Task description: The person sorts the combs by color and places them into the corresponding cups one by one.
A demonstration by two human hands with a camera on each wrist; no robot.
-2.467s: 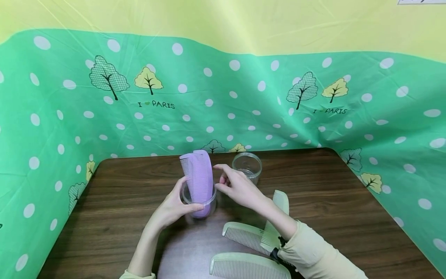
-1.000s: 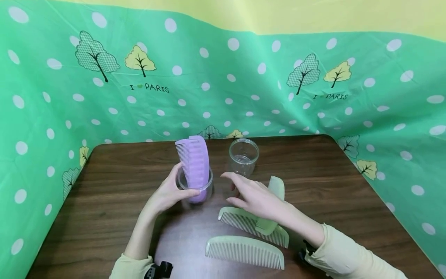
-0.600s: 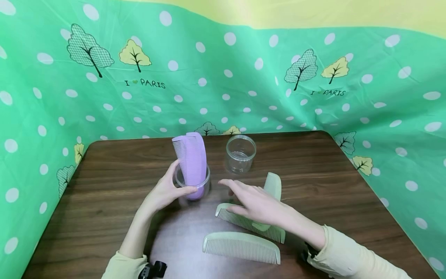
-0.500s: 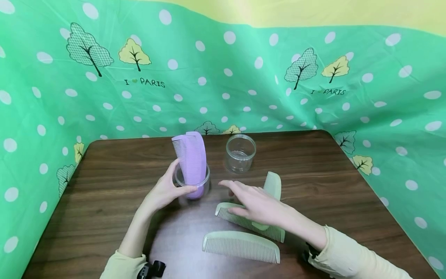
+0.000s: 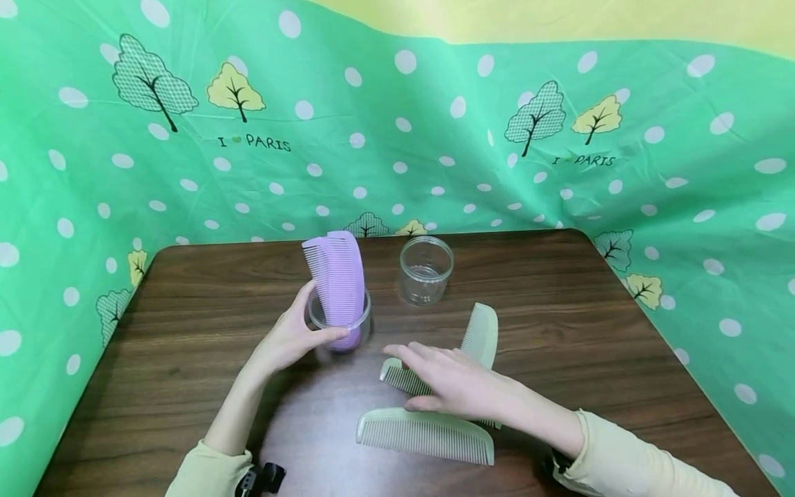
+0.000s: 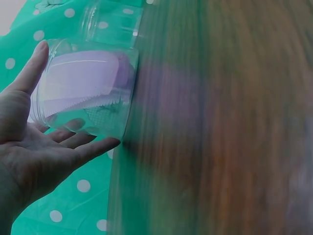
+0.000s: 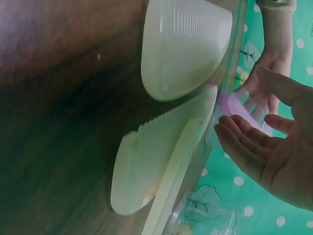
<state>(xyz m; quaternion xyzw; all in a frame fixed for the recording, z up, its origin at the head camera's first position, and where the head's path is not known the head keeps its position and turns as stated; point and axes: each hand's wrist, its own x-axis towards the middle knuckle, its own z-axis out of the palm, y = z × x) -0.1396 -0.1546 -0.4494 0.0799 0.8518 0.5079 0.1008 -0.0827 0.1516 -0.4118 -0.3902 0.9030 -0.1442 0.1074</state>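
Note:
My left hand [image 5: 287, 342] holds a clear jar [image 5: 366, 324] at the left of the table, thumb on its near side and fingers round the back. Two purple combs [image 5: 345, 281] stand tilted in that jar, their upper halves above the rim. In the left wrist view a purple comb [image 6: 85, 73] shows through the wall. My right hand [image 5: 456, 385], holding nothing, is over the pale green combs with its fingers spread. One green comb [image 5: 428, 436] lies nearest me; behind it another comb [image 5: 397, 377] is crossed by a third comb [image 5: 482, 333], both partly hidden by the hand.
A second clear jar [image 5: 426, 270] with nothing in it stands at the back, right of the purple combs. A green dotted cloth [image 5: 397, 152] rises behind the brown wooden table [image 5: 590, 331] and along its sides.
My right hand has moved from beside the purple combs toward me and down over the green combs. My left hand stays on the jar. The head view has tilted down a little.

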